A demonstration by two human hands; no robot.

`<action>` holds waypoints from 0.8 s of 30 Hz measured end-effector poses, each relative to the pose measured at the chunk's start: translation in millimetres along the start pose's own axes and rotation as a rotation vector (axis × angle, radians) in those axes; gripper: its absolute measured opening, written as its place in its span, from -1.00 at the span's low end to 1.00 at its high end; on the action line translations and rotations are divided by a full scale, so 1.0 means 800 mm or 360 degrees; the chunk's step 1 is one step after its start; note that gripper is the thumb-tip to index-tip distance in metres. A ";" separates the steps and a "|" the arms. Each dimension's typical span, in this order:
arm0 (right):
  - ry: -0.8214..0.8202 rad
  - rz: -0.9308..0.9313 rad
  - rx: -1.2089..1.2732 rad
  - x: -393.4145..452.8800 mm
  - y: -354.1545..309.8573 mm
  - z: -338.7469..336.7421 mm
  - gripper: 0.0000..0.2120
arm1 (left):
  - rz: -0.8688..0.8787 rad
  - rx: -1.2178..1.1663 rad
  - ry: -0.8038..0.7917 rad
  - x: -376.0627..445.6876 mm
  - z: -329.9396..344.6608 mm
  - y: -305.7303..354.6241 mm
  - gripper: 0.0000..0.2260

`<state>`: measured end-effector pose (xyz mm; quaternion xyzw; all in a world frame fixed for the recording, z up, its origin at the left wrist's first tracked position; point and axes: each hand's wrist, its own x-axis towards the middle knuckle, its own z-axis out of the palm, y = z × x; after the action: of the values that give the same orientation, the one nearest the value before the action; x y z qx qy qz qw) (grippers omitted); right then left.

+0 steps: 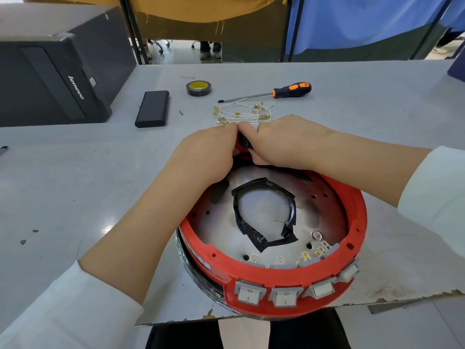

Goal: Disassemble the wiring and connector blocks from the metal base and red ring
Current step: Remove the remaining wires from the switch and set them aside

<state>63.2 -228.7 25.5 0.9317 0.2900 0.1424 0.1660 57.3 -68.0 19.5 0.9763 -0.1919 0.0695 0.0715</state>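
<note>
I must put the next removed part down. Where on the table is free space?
Bare table lies left of the left hand, below the power bank; another patch is right of the screwdriver. It is crowded behind both hands, where loose wires lie, and around the red ring.

A black computer case (pixel 50 79) is set at the far left of the grey bench (pixel 75 172). Beside it a black power bank (pixel 152 108) is laid flat, with a tape roll (pixel 198 88) and an orange-handled screwdriver (pixel 266 93) further right.
</note>
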 end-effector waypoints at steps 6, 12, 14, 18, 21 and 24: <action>0.0016 0.0048 0.0022 -0.003 -0.007 -0.010 -0.66 | 0.0019 0.0001 -0.0026 -0.001 -0.001 0.001 -0.87; 0.0100 0.0085 0.0021 0.000 -0.012 -0.001 -0.67 | 0.0002 0.0035 -0.0020 -0.001 -0.001 0.001 -0.89; 0.0129 0.0075 0.0013 0.000 -0.012 0.003 -0.67 | 0.0009 0.0050 0.0001 -0.002 -0.001 0.001 -0.88; 0.0178 0.0062 0.0055 0.000 -0.010 0.002 -0.69 | 0.0013 0.0054 0.0007 0.000 0.002 0.001 -0.87; 0.0169 0.0065 0.0061 0.000 -0.010 0.003 -0.68 | 0.0019 0.0053 0.0018 0.002 0.003 0.000 -0.87; 0.0154 0.0063 0.0051 0.001 -0.010 0.002 -0.68 | 0.0037 0.0050 0.0028 0.001 0.003 -0.001 -0.88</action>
<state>60.2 -222.4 20.7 0.9319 0.2813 0.1858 0.1338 58.9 -68.0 17.3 0.9744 -0.2016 0.0818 0.0571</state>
